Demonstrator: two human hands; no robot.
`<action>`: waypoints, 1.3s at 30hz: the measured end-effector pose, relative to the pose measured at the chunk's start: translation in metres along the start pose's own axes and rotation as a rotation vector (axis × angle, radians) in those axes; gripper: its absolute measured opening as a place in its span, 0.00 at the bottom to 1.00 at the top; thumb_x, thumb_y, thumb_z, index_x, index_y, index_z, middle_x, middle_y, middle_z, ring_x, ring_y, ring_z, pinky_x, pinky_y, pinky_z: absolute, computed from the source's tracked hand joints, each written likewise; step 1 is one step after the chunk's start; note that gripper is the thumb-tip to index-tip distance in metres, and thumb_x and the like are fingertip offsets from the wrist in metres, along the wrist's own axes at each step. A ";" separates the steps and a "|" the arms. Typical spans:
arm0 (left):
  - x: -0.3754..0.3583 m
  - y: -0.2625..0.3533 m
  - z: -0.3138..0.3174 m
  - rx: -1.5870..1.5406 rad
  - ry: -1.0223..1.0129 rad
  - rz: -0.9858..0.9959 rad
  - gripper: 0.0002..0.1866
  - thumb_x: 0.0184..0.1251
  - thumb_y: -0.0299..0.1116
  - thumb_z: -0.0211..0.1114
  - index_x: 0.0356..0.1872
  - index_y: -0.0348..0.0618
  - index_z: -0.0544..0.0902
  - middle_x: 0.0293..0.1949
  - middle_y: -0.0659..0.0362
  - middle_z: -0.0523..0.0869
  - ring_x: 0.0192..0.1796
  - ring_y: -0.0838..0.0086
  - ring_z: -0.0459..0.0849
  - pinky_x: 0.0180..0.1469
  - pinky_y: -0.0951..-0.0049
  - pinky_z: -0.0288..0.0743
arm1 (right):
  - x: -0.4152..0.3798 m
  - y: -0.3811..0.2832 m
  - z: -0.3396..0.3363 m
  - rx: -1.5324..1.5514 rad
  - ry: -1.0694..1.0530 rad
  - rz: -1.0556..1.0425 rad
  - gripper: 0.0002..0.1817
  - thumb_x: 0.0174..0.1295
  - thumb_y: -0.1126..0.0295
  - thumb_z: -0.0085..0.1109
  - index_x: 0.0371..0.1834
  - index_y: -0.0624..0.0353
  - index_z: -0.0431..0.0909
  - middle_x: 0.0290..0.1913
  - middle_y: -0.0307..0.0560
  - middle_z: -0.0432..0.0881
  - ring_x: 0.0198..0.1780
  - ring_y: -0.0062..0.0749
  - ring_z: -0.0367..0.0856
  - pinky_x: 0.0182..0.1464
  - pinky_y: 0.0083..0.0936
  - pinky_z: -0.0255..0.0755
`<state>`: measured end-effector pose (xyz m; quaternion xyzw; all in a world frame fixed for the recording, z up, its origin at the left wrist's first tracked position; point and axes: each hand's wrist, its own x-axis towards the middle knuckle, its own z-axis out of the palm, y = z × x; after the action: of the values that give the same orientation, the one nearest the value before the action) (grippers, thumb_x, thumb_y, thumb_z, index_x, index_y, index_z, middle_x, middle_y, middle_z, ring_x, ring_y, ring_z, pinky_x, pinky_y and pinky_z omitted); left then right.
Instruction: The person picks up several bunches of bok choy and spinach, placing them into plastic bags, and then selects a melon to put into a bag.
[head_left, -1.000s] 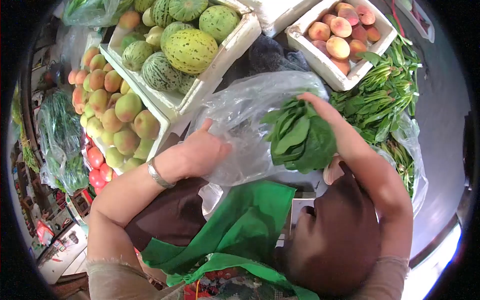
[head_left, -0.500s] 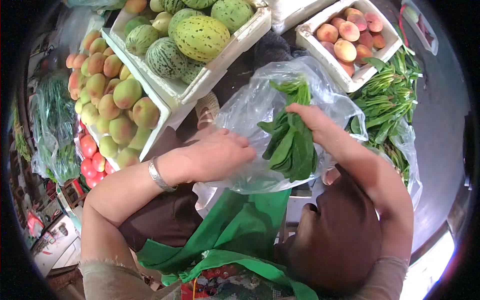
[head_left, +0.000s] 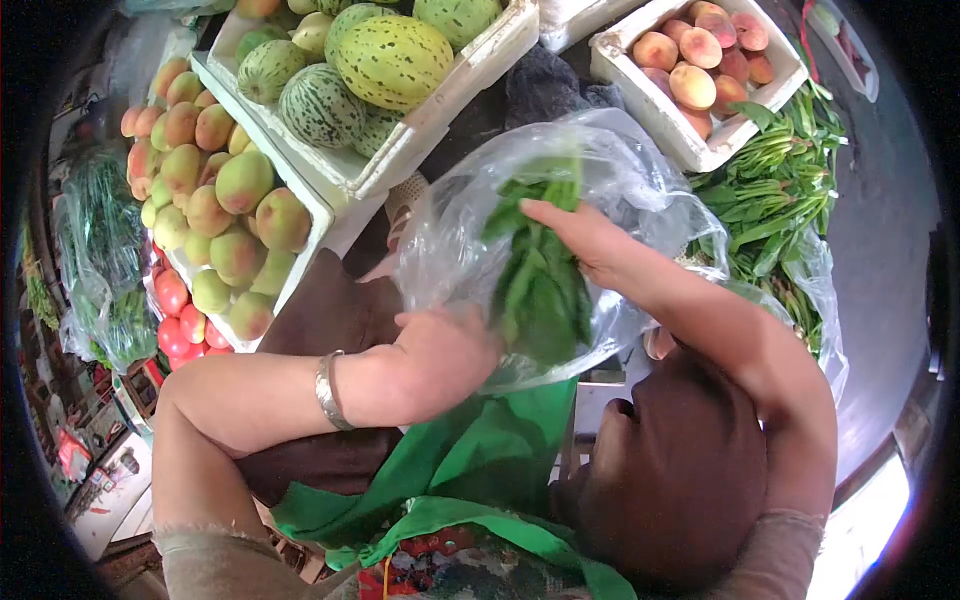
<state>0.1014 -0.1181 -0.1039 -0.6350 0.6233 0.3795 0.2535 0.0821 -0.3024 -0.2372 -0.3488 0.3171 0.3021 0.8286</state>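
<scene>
My right hand (head_left: 575, 235) is closed around a bunch of spinach (head_left: 545, 300) near its stems, with the leaves hanging towards my lap. Behind and beneath the spinach spreads a clear plastic bag (head_left: 440, 235), its film crumpled over my knees. My left hand (head_left: 445, 350), with a silver bracelet (head_left: 330, 390) on the wrist, is at the lower left edge of the leaves and the bag. Motion smears its fingers, so their grip does not show.
Ahead on the left stands a white foam box (head_left: 465, 75) of speckled melons (head_left: 395, 62), beside piled peaches (head_left: 243, 180) and tomatoes (head_left: 172, 337). Another foam box (head_left: 715, 150) holds peaches (head_left: 692, 88). More leafy bunches (head_left: 775, 200) lie at the right. A green apron (head_left: 490, 430) covers my lap.
My right hand has moved left with the spinach, which is now blurred. My left hand has turned and come down a little, nearer the leaf ends. The bag has shifted left.
</scene>
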 end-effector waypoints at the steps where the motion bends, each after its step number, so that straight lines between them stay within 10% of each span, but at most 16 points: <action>1: 0.001 0.000 0.001 0.056 0.038 -0.019 0.11 0.55 0.32 0.62 0.39 0.43 0.83 0.48 0.37 0.83 0.38 0.55 0.88 0.18 0.65 0.77 | -0.001 -0.002 0.006 -0.252 -0.036 0.061 0.30 0.63 0.52 0.59 0.60 0.63 0.71 0.53 0.55 0.78 0.52 0.42 0.80 0.51 0.42 0.76; 4: 0.005 -0.013 0.025 0.205 0.326 -0.050 0.05 0.51 0.32 0.62 0.27 0.44 0.83 0.36 0.47 0.85 0.34 0.63 0.86 0.22 0.68 0.76 | 0.031 0.029 -0.031 -0.640 -0.044 0.040 0.51 0.57 0.28 0.52 0.74 0.55 0.60 0.73 0.60 0.61 0.69 0.50 0.66 0.65 0.52 0.62; 6: 0.010 -0.019 0.030 0.194 0.205 -0.101 0.06 0.51 0.33 0.62 0.29 0.45 0.84 0.30 0.55 0.83 0.30 0.66 0.83 0.27 0.67 0.73 | 0.011 0.006 -0.031 -0.666 0.049 0.451 0.43 0.61 0.37 0.57 0.72 0.57 0.64 0.69 0.58 0.69 0.62 0.45 0.73 0.61 0.36 0.69; 14: 0.019 -0.030 0.035 -0.028 0.093 0.062 0.08 0.54 0.32 0.60 0.35 0.45 0.83 0.29 0.60 0.83 0.42 0.67 0.82 0.46 0.62 0.70 | 0.022 0.047 -0.078 -1.558 -0.440 0.146 0.35 0.58 0.44 0.60 0.63 0.57 0.75 0.57 0.53 0.80 0.58 0.42 0.78 0.58 0.37 0.71; 17: 0.031 -0.035 0.034 -0.061 -0.258 0.070 0.10 0.54 0.31 0.61 0.38 0.46 0.83 0.38 0.58 0.84 0.48 0.63 0.81 0.49 0.58 0.70 | 0.017 0.051 -0.068 -1.726 -0.894 0.596 0.36 0.59 0.43 0.57 0.66 0.54 0.72 0.51 0.47 0.83 0.54 0.41 0.79 0.57 0.34 0.70; 20: 0.033 -0.038 0.061 -0.121 -0.134 0.049 0.12 0.54 0.31 0.61 0.40 0.46 0.83 0.49 0.55 0.81 0.53 0.61 0.79 0.55 0.55 0.69 | -0.002 0.063 -0.074 -1.675 -0.767 0.686 0.19 0.53 0.47 0.63 0.39 0.47 0.86 0.32 0.41 0.85 0.37 0.34 0.83 0.44 0.34 0.74; 22: 0.039 -0.040 0.061 -0.161 -0.221 0.037 0.15 0.55 0.32 0.61 0.45 0.44 0.84 0.57 0.51 0.76 0.59 0.60 0.77 0.61 0.51 0.66 | 0.005 0.073 -0.086 -1.725 -0.796 0.760 0.20 0.53 0.47 0.64 0.41 0.47 0.86 0.34 0.41 0.85 0.38 0.35 0.83 0.45 0.35 0.74; 28: 0.040 -0.031 0.039 0.154 -0.317 0.218 0.20 0.56 0.37 0.62 0.51 0.47 0.85 0.56 0.44 0.78 0.65 0.59 0.71 0.64 0.48 0.64 | -0.022 0.031 -0.054 -1.609 -1.069 0.358 0.21 0.61 0.53 0.59 0.45 0.59 0.84 0.42 0.50 0.85 0.44 0.38 0.82 0.47 0.39 0.74; 33: 0.048 -0.040 0.031 0.088 -0.035 0.131 0.08 0.57 0.34 0.61 0.34 0.47 0.86 0.43 0.54 0.83 0.54 0.62 0.79 0.60 0.52 0.67 | -0.074 -0.036 -0.069 -1.297 -0.297 -0.139 0.19 0.63 0.58 0.57 0.51 0.59 0.81 0.46 0.52 0.85 0.48 0.37 0.81 0.53 0.33 0.74; 39: 0.047 -0.037 0.011 -0.072 0.074 0.120 0.11 0.55 0.33 0.65 0.40 0.49 0.81 0.38 0.57 0.80 0.46 0.62 0.80 0.54 0.57 0.68 | -0.182 -0.048 -0.150 -0.877 0.578 -0.630 0.17 0.65 0.65 0.56 0.52 0.62 0.80 0.46 0.47 0.85 0.49 0.28 0.81 0.53 0.26 0.74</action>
<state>0.1325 -0.1343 -0.1536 -0.6189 0.6551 0.3923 0.1842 -0.0426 -0.4963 -0.1674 -0.8023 0.2565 0.0380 0.5377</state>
